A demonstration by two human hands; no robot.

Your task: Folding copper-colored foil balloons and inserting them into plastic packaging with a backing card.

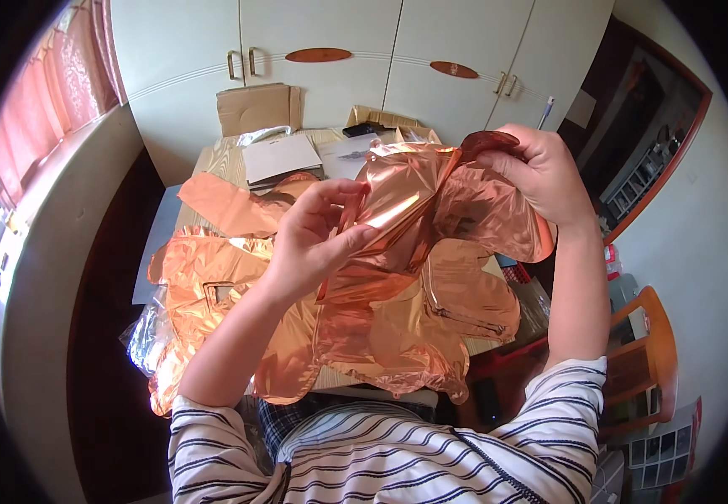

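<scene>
A shiny rose-gold foil balloon [410, 197], flat and crumpled, hangs between my raised hands above the table. My right hand [536, 168] pinches its upper right edge, where a darker reddish piece of foil [488, 143] folds over. On the other side my left hand [318, 231] grips the balloon's left edge between thumb and fingers. More flat foil balloons [213, 269] lie spread beneath, overlapping one another and covering much of the table's near half. Some hang past its front edge. How many pieces there are cannot be told.
On the wooden table [223, 155] stand a stack of white-topped boxes [282, 160], folded brown cardboard [259, 109] and a small black object [364, 129]. White cabinets [322, 34] close off the far side. A wooden chair [654, 353] is at the right, and clear plastic [147, 336] hangs at the left.
</scene>
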